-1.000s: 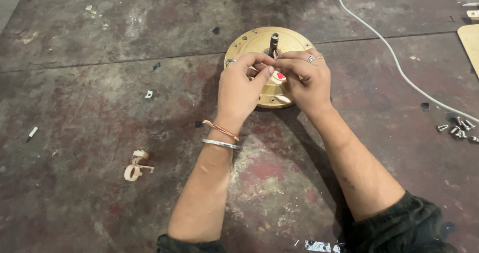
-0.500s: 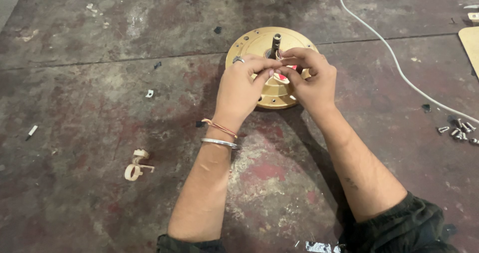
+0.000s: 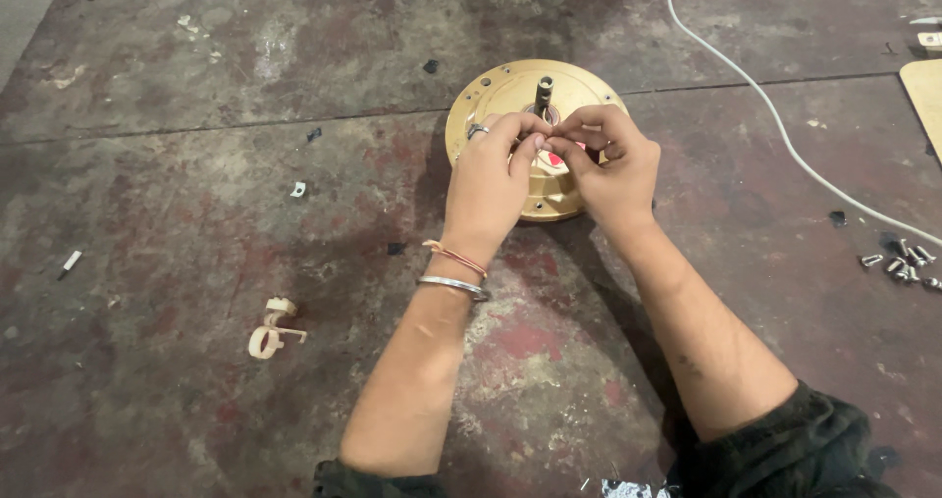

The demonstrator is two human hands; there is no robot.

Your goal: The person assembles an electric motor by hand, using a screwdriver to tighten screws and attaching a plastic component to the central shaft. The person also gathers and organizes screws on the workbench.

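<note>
Disc (image 3: 500,96), gold, flat on table (image 3: 196,164), shaft (image 3: 544,92) upright at centre. Left hand (image 3: 491,179) and right hand (image 3: 613,169) pinch something small and red together over it; too small to tell what. Screws (image 3: 898,262) loose at right, cable (image 3: 775,115) beyond, so assembly looks unfinished.

Left hand (image 3: 488,179): fingertips have closed in to meet the right's.
Right hand (image 3: 610,169): fingers now pinched just below the shaft (image 3: 544,93), covering more red part (image 3: 555,160).

Hiding much of the gold disc (image 3: 491,101) behind both hands; pinching something too small to identify beside its shaft (image 3: 544,93).
</note>
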